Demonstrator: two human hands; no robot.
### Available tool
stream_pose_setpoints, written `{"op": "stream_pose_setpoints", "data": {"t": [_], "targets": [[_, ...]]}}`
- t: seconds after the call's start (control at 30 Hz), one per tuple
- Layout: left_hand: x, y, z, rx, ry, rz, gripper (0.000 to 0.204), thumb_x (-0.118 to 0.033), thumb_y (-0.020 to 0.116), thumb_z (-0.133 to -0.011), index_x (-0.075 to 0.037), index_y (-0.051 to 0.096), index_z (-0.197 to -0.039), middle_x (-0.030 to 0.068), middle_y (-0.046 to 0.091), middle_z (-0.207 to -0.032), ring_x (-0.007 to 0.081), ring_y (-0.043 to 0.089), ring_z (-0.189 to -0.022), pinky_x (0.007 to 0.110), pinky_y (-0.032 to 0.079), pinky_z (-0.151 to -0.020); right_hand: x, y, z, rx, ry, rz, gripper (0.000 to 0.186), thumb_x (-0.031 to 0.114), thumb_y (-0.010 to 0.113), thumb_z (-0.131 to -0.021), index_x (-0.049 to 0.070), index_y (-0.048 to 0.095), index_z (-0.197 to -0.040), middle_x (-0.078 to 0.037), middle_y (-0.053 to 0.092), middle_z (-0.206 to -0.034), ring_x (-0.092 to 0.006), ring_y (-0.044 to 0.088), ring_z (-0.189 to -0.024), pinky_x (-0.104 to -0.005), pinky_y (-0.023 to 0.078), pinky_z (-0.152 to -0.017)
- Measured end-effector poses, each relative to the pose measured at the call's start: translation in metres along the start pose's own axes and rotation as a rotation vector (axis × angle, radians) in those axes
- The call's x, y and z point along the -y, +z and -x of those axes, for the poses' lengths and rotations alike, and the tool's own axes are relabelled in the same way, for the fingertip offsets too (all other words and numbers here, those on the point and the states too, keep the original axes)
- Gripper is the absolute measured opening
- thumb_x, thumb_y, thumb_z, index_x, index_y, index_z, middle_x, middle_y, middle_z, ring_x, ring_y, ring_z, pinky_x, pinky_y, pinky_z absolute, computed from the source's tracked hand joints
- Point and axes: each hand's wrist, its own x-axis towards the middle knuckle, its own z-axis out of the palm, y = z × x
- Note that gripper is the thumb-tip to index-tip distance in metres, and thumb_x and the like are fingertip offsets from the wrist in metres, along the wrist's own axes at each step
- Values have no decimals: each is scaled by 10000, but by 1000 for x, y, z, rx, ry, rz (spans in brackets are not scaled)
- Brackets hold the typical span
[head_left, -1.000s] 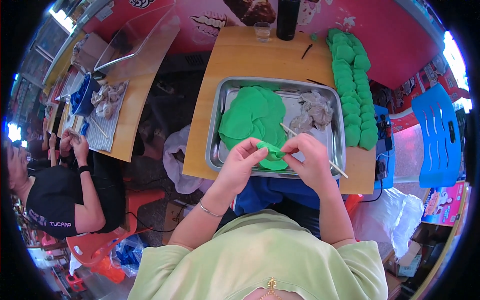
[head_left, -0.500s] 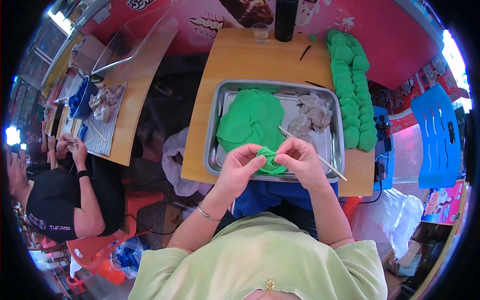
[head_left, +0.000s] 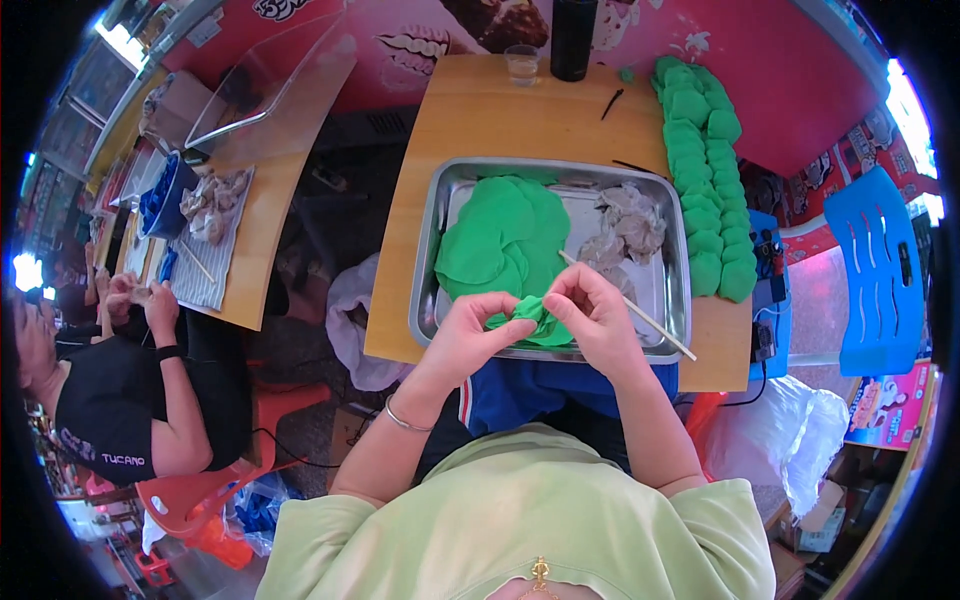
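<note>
My left hand [head_left: 480,330] and my right hand [head_left: 590,315] are pinched together on a small gathered green piece [head_left: 530,311] at the near side of a steel tray [head_left: 680,280]. Inside the tray, a flat heap of green round sheets [head_left: 500,230] lies at the left. Crumpled beige lumps [head_left: 630,220] sit at the right. A thin pale stick [head_left: 655,325] lies slanting across the tray's right part, its end over the near rim.
Green bunched pieces [head_left: 700,170] line the table's [head_left: 500,110] right side; a cup [head_left: 522,64], black bottle [head_left: 572,40] and dark stick [head_left: 612,104] stand or lie at the back. A blue chair [head_left: 865,270] is right. A co-worker [head_left: 120,400] sits left at another table [head_left: 280,200].
My left hand has shifted left and slightly down since a second ago, and the green piece between my fingers has changed shape, looking more bunched. My right hand has moved slightly left.
</note>
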Motion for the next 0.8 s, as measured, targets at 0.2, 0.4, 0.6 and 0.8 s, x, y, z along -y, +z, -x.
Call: {"op": "stream_pose_setpoints", "data": {"t": [0.2, 0.4, 0.6, 0.8], "targets": [[12, 4, 1, 151, -21, 625, 108, -116, 602, -891, -81, 633, -988, -26, 613, -961, 67, 541, -923, 246, 400, -852, 0, -1, -3, 51, 36, -8, 79, 65, 595, -884, 39, 522, -869, 44, 502, -777, -16, 459, -701, -168, 368, -599], [33, 11, 0, 267, -18, 937, 231, -217, 537, -928, -116, 570, -1134, 19, 571, -1148, 140, 512, -1066, 357, 373, -939, -2, -2, -7, 85, 46, -3, 73, 59, 598, -876, 38, 529, -863, 40, 510, -784, -15, 471, -714, -172, 381, -608], [33, 21, 0, 128, -150, 1107, 197, -234, 564, -919, -150, 572, -1097, -26, 591, -1085, 110, 527, -1010, 314, 390, -892, -7, -5, -10, 105, 79, -78, 76, 73, 596, -880, 41, 530, -863, 43, 504, -785, -22, 464, -712, -176, 381, -614], [28, 20, -2, 122, -115, 962, 176, -178, 553, -927, -158, 576, -1100, -27, 590, -1103, 98, 524, -1009, 295, 397, -889, -14, -8, -9, 35, 64, 19, 60, 77, 581, -888, 36, 539, -901, 36, 523, -807, -28, 481, -736, -183, 396, -640]]}}
